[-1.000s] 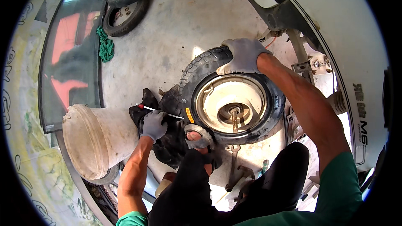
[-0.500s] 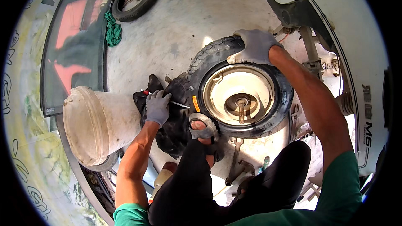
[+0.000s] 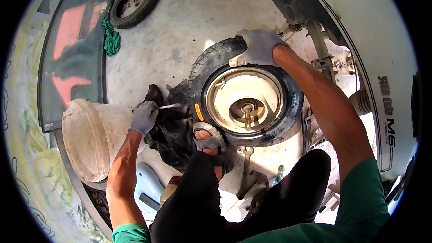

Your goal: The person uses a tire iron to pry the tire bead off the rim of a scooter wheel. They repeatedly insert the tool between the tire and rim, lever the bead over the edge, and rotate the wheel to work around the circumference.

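Grey concrete floor (image 3: pixel 180 27) lies under everything. At the left a white bucket (image 3: pixel 90 139) lies on its side. Next to it the left hand (image 3: pixel 144 118) grips a thin metal tool (image 3: pixel 168 106) that points right, toward the wheel (image 3: pixel 247 94) lying flat in the middle of the floor, axle up. I think it is best to pry slowly. A foot (image 3: pixel 208 137) presses the near edge. The right hand (image 3: pixel 257 47) grasps the far edge.

Scooter repair workshop: bare concrete floor (image 3: pixel 180 31) lying beyond both hands, white scooter body (image 3: pixel 360 40) standing right, spare tyre (image 3: pixel 135 0) resting beyond.
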